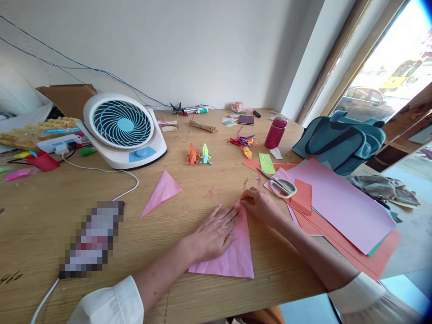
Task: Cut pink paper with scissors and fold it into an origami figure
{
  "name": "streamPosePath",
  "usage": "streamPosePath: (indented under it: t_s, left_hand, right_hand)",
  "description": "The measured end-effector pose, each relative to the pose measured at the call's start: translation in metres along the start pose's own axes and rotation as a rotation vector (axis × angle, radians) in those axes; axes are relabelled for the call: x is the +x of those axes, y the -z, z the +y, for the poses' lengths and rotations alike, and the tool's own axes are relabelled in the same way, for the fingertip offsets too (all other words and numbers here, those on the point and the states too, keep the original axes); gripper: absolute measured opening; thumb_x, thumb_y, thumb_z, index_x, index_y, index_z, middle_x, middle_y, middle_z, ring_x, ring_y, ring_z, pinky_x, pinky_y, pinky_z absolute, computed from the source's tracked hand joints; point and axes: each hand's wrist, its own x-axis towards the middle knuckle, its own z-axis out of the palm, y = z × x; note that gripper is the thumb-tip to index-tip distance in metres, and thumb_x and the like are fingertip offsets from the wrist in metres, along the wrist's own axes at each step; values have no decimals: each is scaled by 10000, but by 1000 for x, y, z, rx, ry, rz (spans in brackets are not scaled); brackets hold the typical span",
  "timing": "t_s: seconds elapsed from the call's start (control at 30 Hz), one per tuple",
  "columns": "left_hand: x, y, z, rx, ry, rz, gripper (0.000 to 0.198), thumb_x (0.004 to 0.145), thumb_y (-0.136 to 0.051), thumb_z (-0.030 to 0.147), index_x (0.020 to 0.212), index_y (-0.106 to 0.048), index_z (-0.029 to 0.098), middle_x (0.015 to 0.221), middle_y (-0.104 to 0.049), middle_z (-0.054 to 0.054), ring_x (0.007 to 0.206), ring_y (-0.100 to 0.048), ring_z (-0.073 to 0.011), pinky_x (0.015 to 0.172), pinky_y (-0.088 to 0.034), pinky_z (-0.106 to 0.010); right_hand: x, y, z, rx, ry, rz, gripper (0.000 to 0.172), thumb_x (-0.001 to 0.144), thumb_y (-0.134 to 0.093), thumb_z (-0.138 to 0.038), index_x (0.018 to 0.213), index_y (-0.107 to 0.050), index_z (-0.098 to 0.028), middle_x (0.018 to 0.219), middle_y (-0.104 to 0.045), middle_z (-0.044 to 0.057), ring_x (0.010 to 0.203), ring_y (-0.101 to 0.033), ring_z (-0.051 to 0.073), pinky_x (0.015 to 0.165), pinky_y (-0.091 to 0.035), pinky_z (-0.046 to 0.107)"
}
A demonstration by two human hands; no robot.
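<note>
A pink sheet of paper [236, 254] lies folded into a triangle on the table in front of me, its wide edge toward me. My left hand [216, 231] rests flat across its upper part, fingers stretched toward the tip. At that tip my right hand [258, 202] pinches the paper's corner between thumb and fingers. Farther left lies a second pink folded triangle [162, 192], apart from both hands. Scissors with white handles [283, 188] lie to the right of my right hand, on coloured sheets.
A white fan [123, 126] stands at the back left. Two small origami figures [192, 155] stand mid-table. A red bottle [276, 132] and a teal bag [337, 139] are at the right, behind a stack of pink and orange paper [344, 202]. A white cable [135, 177] crosses the left side.
</note>
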Motion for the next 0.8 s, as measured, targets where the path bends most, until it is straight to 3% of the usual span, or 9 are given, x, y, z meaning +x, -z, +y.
streamPosePath:
  t_s: [0.13,0.27,0.4,0.53,0.63,0.8]
  left_hand:
    - [-2,-5,-3,13,-44,60,591,1011,-323,332,1557,-177,157,1631,-163,-86,1513,-125,-217,1225,-101,-446]
    - [-4,-8,-6,15,-80,100,558,1025,-280,358,1556,-196,209,1633,-185,-62,1511,-132,-216,1220,-114,-448]
    - [-3,-5,-4,-1,-74,86,538,1028,-265,370,1548,-216,241,1634,-191,-63,1504,-162,-230,1209,-124,-495]
    - [-2,1,-1,-26,-59,80,524,1023,-275,412,1508,-321,218,1591,-311,-87,1488,-202,-251,1205,-137,-505]
    - [0,1,1,-30,-54,89,539,1013,-296,464,1455,-409,178,1539,-399,-103,1476,-224,-265,1214,-128,-480]
    - [-2,-4,1,-25,-65,106,611,1003,-301,511,1474,-371,127,1545,-389,-125,1483,-217,-260,1223,-101,-441]
  right_hand:
    - [16,3,13,-2,-61,-36,125,783,-643,-211,675,-584,-189,608,-564,-28,553,-493,121,534,-317,238]
    - [25,5,19,9,-82,-27,143,775,-624,-221,652,-557,-194,550,-522,-46,502,-456,113,508,-292,236]
    - [21,-4,4,43,-6,59,70,819,-545,-172,771,-593,-191,720,-585,3,637,-533,138,614,-387,250]
    - [10,-22,-17,131,127,40,164,887,-491,-161,984,-617,-199,906,-621,40,734,-596,137,698,-467,251]
    - [8,-31,-19,166,191,27,184,912,-466,-152,1005,-615,-210,962,-624,60,858,-620,165,791,-493,289]
    - [9,-34,-14,154,210,28,219,944,-423,-151,1005,-624,-209,980,-610,76,908,-616,190,829,-498,327]
